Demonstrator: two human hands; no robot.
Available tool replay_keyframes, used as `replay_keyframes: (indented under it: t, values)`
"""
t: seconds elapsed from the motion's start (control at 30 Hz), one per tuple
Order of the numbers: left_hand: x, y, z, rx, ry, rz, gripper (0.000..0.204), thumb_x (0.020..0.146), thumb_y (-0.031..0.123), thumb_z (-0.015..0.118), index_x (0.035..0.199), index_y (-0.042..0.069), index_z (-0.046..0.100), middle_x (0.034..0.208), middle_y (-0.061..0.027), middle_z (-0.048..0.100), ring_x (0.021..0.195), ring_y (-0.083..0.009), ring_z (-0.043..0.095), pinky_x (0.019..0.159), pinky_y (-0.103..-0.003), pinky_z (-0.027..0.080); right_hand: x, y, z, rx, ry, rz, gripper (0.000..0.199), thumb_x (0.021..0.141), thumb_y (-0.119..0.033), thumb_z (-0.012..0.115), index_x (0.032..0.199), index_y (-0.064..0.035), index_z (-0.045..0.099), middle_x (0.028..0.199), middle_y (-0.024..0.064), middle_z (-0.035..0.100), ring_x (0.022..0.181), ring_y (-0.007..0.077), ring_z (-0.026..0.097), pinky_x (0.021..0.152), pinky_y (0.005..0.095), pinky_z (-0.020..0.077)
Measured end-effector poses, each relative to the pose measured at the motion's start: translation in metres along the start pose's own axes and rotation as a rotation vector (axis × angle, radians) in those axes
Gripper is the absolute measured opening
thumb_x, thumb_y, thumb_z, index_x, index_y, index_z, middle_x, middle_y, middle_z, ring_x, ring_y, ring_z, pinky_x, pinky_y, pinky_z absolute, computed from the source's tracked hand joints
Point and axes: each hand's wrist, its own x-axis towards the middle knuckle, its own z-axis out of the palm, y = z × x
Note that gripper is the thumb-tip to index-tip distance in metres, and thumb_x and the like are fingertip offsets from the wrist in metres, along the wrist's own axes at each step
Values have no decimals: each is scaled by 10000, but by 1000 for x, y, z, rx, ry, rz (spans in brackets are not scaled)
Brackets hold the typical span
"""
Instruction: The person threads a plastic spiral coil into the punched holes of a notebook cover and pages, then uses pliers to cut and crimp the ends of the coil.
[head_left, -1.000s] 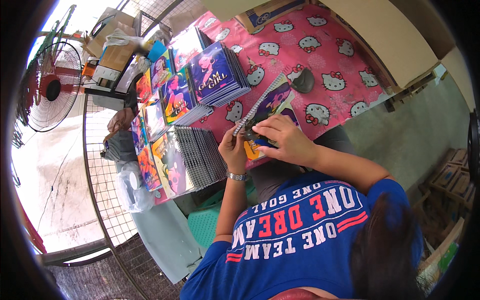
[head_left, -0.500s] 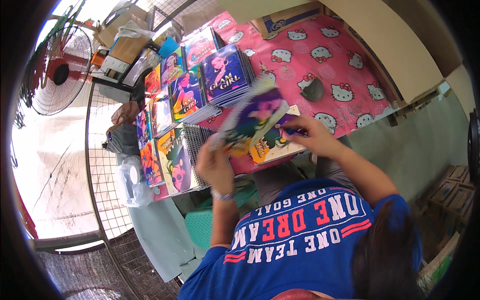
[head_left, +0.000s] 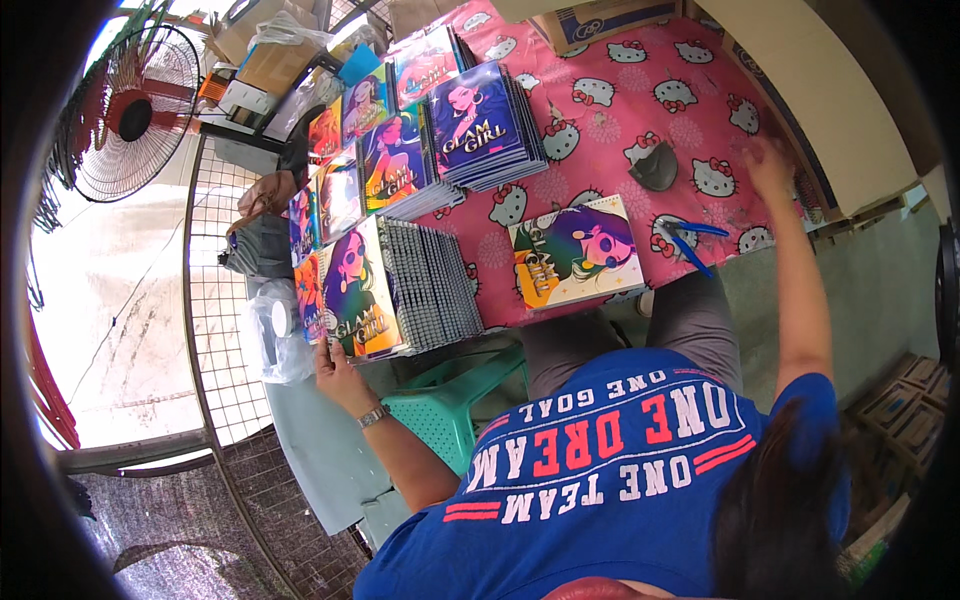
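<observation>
My left hand (head_left: 345,382) has its fingers on the bottom corner of the top spiral notebook (head_left: 362,285), whose cover shows a woman with dark hair. That notebook lies on a tall stack with its wire spines toward the right. A similar notebook (head_left: 578,255), turned sideways, lies in front of me at the table's near edge. Just right of it rests a pair of blue-handled pliers (head_left: 690,240). My right hand (head_left: 768,172) reaches to the table's right side, close to the cardboard box, with fingers apart and slightly blurred; nothing shows in it.
More stacks of notebooks (head_left: 470,120) stand on the pink patterned tablecloth (head_left: 600,130). A dark grey rounded piece (head_left: 655,167) lies right of centre. Cardboard (head_left: 840,110) borders the right side. A green stool (head_left: 440,405) sits below the table; a fan (head_left: 130,115) stands far left.
The notebook in my left hand has gone left onto the stack. My right hand has let go of the pliers, now on the table, and moved right toward the cardboard.
</observation>
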Motion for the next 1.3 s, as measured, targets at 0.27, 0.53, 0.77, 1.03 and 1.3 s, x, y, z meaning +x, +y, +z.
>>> replay_keyframes:
  t: [0.27, 0.53, 0.77, 1.03, 1.3]
  values:
    - [-13, -4, -3, -12, -28, -57, 311, 954, 88, 612, 1211, -87, 620, 1120, -121, 675, 989, -155, 619, 884, -282, 486, 30, 72, 29, -211, 75, 53, 398, 968, -304, 513, 1309, -103, 557, 1303, 165, 570, 1188, 371, 560, 991, 516, 451]
    - [-35, 91, 64, 715, 120, 564, 336, 922, 165, 660, 1192, -34, 645, 1150, -180, 670, 1089, -301, 599, 996, -410, 428, 41, 43, 0, -208, 283, -181, 323, 985, -199, 441, 1261, -121, 589, 1238, 192, 597, 1098, 397, 601, 886, 484, 518]
    - [-130, 50, 290, 112, -946, 651, 329, 828, 42, 663, 1157, 51, 661, 1165, -174, 644, 1091, -357, 591, 977, -425, 453, -20, -119, -28, 494, 83, -492, 335, 988, -321, 513, 1232, -109, 606, 1058, 182, 608, 970, 383, 603, 831, 463, 504]
    - [-142, 16, 329, 158, -950, 600, 316, 787, -40, 674, 1085, 24, 591, 1007, -178, 620, 1002, -369, 590, 857, -428, 482, -88, -120, -37, 739, -166, -394, 218, 924, -107, 570, 1121, -46, 640, 1018, 158, 598, 933, 340, 612, 817, 392, 499]
    - [-127, 98, 236, 69, -857, 1017, 275, 794, -5, 611, 1054, 81, 594, 945, -109, 615, 938, -295, 571, 906, -413, 366, -132, -150, -78, 1071, -331, -446, 235, 877, -79, 626, 1102, -84, 694, 994, 88, 609, 937, 270, 590, 842, 372, 463]
